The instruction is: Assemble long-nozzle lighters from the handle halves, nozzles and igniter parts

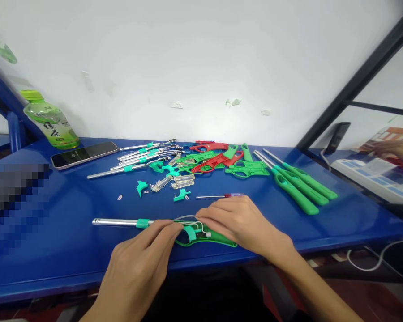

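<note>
In the head view, the left hand [137, 259] pinches the front of a green shell [219, 237] near the front edge of the bench [63, 255], a rod [114, 222] projecting leftward. The right hand [243, 223] bends over the shell's other end, by the wires [187, 216]; its fingertips' grip is hidden. Three lighters [304, 187] lie beyond, rightward.

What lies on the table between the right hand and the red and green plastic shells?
In the head view, a thin tool with a red handle lies between the right hand and the plastic shells.
</note>
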The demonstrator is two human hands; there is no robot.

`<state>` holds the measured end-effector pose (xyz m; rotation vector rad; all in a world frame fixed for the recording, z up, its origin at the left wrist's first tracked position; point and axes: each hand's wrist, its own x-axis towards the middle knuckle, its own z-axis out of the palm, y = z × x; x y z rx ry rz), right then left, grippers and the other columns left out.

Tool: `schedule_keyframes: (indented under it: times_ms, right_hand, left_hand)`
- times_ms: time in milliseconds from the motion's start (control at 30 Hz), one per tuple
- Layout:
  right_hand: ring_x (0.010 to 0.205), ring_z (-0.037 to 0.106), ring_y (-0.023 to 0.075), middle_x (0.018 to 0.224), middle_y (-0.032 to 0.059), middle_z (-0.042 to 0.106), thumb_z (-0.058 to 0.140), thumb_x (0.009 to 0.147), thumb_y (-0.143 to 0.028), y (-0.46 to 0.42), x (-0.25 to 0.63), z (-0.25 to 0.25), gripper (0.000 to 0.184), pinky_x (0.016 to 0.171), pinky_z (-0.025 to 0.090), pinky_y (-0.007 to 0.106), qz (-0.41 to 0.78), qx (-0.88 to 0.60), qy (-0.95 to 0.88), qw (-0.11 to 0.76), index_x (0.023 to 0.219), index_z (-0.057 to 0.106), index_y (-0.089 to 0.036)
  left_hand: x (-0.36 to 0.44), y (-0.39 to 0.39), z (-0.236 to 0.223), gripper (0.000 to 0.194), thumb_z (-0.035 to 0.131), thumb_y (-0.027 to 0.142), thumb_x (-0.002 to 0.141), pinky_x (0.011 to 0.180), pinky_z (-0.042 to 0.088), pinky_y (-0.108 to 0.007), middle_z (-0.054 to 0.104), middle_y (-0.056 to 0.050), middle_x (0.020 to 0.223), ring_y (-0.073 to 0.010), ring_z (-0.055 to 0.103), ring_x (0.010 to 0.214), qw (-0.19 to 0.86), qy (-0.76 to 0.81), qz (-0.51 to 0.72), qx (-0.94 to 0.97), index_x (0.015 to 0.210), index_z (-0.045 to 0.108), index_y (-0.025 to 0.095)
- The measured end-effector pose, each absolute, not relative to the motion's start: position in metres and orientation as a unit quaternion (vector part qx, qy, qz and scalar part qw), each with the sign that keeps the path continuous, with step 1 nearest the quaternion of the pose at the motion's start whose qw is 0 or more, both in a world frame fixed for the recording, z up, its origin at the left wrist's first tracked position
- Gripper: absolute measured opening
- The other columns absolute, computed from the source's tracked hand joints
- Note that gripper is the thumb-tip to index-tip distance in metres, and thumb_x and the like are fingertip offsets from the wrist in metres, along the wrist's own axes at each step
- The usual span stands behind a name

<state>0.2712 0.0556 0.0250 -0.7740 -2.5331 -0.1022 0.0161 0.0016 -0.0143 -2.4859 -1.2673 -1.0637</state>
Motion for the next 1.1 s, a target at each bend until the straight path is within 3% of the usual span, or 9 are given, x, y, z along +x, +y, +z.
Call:
schedule_keyframes:
  times_ms: [133, 300, 600, 1100]
  right_hand:
    - [0.082, 0.079, 0.0179, 0.097, 0.002, 0.084, 0.056, 0.112, -0.029, 0.054, 0.271, 0.025, 0.022, 0.071, 0.05, 0.028, -0.015, -0.333, -0.904, 0.269, 0.11, 0.076, -0.02]
    - [0.085, 0.076, 0.0154, 0.097, -0.0005, 0.083, 0.069, 0.105, -0.024, 0.032, 0.269, 0.028, 0.008, 0.084, 0.053, 0.028, 0.074, -0.377, -0.838, 0.388, 0.102, 0.076, -0.021]
    - [0.083, 0.071, 0.0162, 0.093, -0.0008, 0.081, 0.076, 0.1, -0.023, 0.013, 0.264, 0.014, 0.002, 0.079, 0.053, 0.03, 0.103, -0.381, -0.831, 0.392, 0.099, 0.077, -0.021]
    - [0.083, 0.069, 0.018, 0.092, 0.0017, 0.08, 0.072, 0.103, -0.021, 0.011, 0.264, 0.006, 0.004, 0.08, 0.053, 0.034, 0.03, -0.347, -0.857, 0.38, 0.102, 0.075, -0.017]
  left_hand:
    - [0.016, 0.002, -0.015, 0.021, 0.051, 0.016, 0.11, 0.076, 0.061, -0.027, 0.077, -0.003, 0.113, -0.0165, 0.078, 0.089, 0.086, -0.421, -0.354, -0.831, 0.122, 0.067, 0.022]
    - [0.018, 0.003, -0.014, 0.021, 0.05, 0.018, 0.111, 0.07, 0.061, -0.026, 0.077, -0.003, 0.111, -0.0165, 0.079, 0.085, 0.098, -0.418, -0.358, -0.829, 0.122, 0.068, 0.021]
    - [0.017, 0.002, -0.011, 0.029, 0.043, 0.014, 0.11, 0.057, 0.059, -0.027, 0.078, -0.005, 0.112, -0.0188, 0.08, 0.082, 0.112, -0.422, -0.343, -0.832, 0.125, 0.067, 0.021]
    - [0.016, 0.008, -0.006, 0.033, 0.044, 0.008, 0.106, 0.065, 0.063, -0.026, 0.074, -0.001, 0.112, -0.0156, 0.079, 0.078, 0.058, -0.43, -0.345, -0.832, 0.123, 0.066, 0.026]
